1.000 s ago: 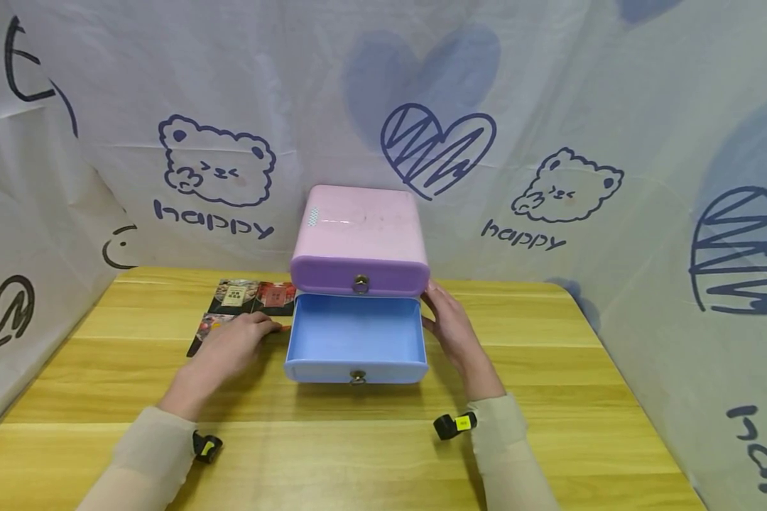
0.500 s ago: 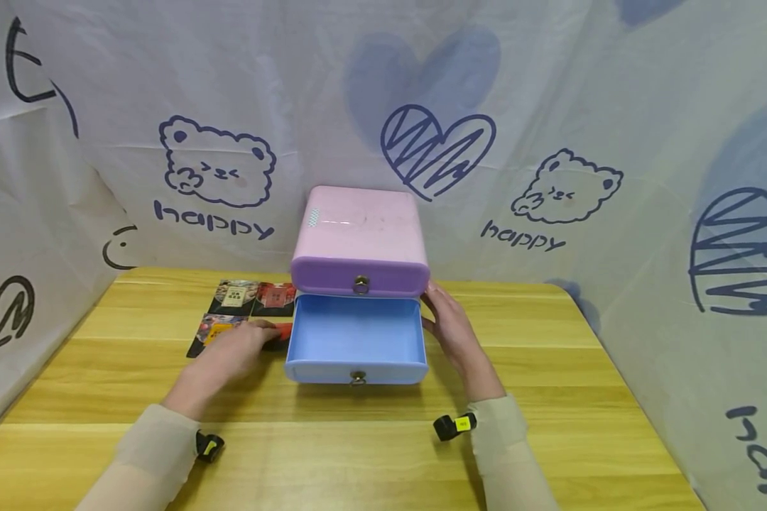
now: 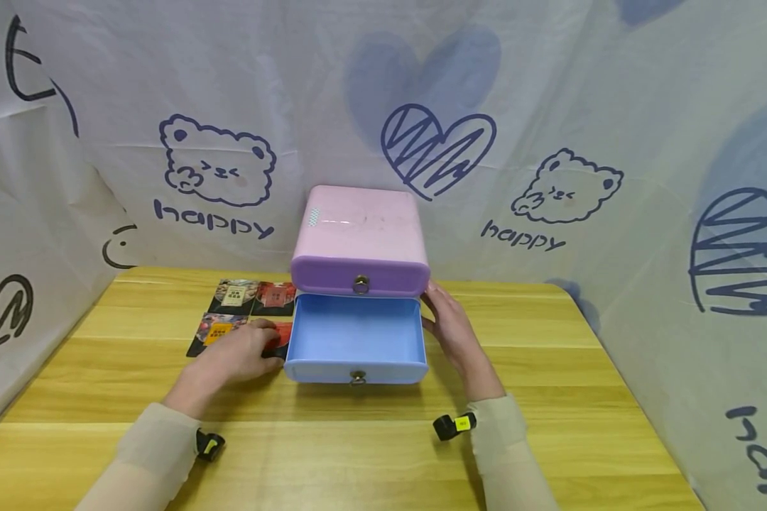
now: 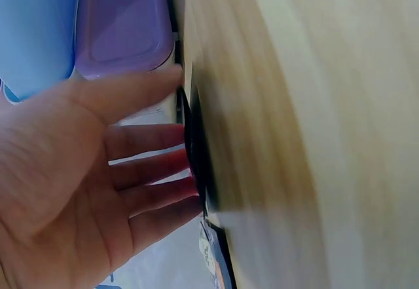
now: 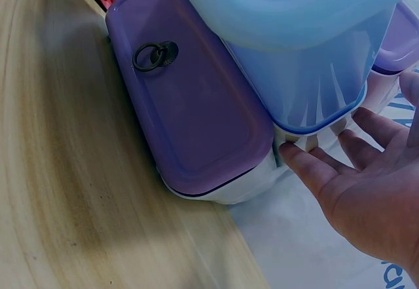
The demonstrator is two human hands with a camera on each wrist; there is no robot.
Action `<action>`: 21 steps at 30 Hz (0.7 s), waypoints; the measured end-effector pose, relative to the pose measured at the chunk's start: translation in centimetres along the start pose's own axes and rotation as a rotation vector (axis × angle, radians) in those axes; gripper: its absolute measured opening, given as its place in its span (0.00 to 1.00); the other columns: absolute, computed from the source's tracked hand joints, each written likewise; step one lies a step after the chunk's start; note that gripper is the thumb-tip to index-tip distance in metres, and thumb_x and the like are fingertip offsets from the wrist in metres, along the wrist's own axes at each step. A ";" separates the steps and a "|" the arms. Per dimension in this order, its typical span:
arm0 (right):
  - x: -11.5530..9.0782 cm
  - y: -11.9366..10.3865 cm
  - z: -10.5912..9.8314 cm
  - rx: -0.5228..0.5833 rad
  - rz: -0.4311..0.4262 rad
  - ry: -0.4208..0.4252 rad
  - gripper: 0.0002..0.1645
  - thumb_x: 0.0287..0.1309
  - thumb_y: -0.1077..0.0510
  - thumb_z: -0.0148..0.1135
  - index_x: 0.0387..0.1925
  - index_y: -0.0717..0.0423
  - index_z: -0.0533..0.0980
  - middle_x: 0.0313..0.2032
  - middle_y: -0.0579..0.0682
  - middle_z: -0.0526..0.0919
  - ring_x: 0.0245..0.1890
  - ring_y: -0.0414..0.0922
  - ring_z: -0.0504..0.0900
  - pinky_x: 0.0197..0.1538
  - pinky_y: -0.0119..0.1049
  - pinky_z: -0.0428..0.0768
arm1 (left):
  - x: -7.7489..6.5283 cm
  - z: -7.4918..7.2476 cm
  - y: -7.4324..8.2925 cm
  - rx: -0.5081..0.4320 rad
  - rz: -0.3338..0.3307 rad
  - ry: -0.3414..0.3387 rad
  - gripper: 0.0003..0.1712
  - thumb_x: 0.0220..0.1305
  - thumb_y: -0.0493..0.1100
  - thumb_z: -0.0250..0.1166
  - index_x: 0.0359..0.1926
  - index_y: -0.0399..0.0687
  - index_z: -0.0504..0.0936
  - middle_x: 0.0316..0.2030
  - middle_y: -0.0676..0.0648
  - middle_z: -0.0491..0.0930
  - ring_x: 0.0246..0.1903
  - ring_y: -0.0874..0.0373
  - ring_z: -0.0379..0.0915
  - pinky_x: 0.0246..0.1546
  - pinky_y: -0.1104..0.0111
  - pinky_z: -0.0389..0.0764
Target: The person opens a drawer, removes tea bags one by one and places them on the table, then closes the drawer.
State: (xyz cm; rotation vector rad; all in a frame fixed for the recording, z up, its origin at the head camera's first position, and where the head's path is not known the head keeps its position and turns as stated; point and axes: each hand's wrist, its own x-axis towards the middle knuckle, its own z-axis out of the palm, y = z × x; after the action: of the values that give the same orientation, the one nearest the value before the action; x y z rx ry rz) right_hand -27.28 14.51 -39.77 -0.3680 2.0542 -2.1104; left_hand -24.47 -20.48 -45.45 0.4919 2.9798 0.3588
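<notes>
Just beyond left hand [image 3: 241, 350]: orange-labelled packet [image 3: 219, 331], then cream-labelled packet [image 3: 235, 296] and red-labelled packet [image 3: 274, 297] | by left hand, with extended fingers: touching red-and-black packet [image 3: 282, 333], just right of hand | between hands: pink-and-purple cabinet [image 3: 364, 227] with jutting blue drawer [image 3: 324, 371] | by right hand [image 3: 452, 328], well apart from left, with extended fingers: touching cabinet's adjacent side

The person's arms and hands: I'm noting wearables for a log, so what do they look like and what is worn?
The left sleeve and right sleeve are long, plain and pale beige. By the wrists sit a left black device and a right black device, both small with a yellow patch. The left hand and right hand are gloveless; no cables show.
</notes>
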 end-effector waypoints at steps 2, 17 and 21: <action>0.0 0.0 0.0 0.001 0.000 0.001 0.32 0.64 0.39 0.41 0.65 0.47 0.60 0.66 0.47 0.57 0.62 0.41 0.54 0.62 0.52 0.60 | 0.1 0.0 0.0 0.004 0.003 0.008 0.27 0.54 0.52 0.64 0.51 0.40 0.76 0.56 0.35 0.68 0.49 0.43 0.67 0.51 0.47 0.70; 0.0 0.0 0.0 -0.002 -0.013 -0.011 0.29 0.65 0.41 0.40 0.65 0.44 0.60 0.66 0.46 0.57 0.62 0.40 0.54 0.62 0.53 0.60 | 0.5 0.4 -0.7 0.010 0.003 0.046 0.27 0.54 0.50 0.64 0.52 0.40 0.74 0.57 0.33 0.65 0.51 0.42 0.65 0.52 0.47 0.69; 0.1 0.1 0.0 0.007 -0.015 -0.014 0.29 0.66 0.41 0.39 0.65 0.45 0.60 0.66 0.47 0.57 0.62 0.40 0.55 0.62 0.53 0.60 | 0.6 0.4 -0.7 0.005 0.008 0.051 0.27 0.54 0.51 0.64 0.52 0.40 0.74 0.57 0.34 0.65 0.51 0.42 0.65 0.52 0.47 0.70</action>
State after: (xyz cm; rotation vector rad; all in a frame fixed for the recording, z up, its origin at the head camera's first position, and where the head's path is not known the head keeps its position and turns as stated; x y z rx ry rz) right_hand -27.36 14.54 -39.84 -0.3971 2.0419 -2.1164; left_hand -25.16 -20.87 -46.06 0.5020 3.0298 0.3708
